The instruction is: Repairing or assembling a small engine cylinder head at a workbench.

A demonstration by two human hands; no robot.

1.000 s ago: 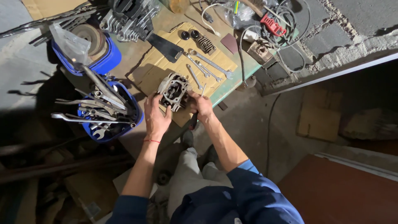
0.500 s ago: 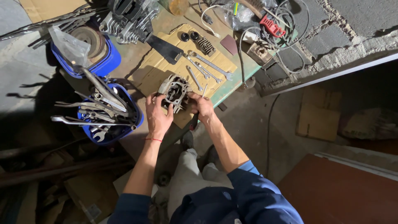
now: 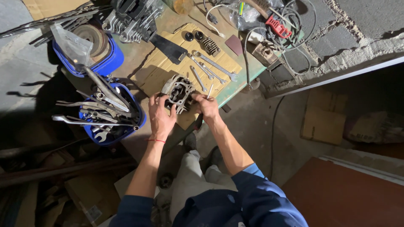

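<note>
- Head view, the hands: the left hand [image 3: 160,115] and the right hand [image 3: 206,106] both close around a grey metal engine part [image 3: 177,92], a cast cylinder head by the look of it, one hand on each side, fingers curled over its outer edges. The right hand also seems to pinch a thin metal rod [image 3: 209,91] against the part; I cannot tell what the rod is.
- Head view, where it sits: the engine part rests on a sheet of cardboard [image 3: 168,69] near the front edge of the workbench [image 3: 235,86], just this side of a row of loose spanners [image 3: 206,69].
- Handling, as a judgement: the part looks heavy for its bulk, fully rigid, with sharp cast edges and likely an oily film, so a two-handed grip on the solid outer flanks suits it better than fingers in the central openings.
- Containers: a blue tub [image 3: 120,128] left of the hands is crammed with spanners and long-handled tools that stick out past its rim. A second blue tub [image 3: 107,63] behind it holds a round brownish disc and a clear plastic bag [image 3: 69,42].
- Further back lie a finned engine block [image 3: 132,17], a coil spring [image 3: 209,44] and tangled cables [image 3: 286,17].
</note>
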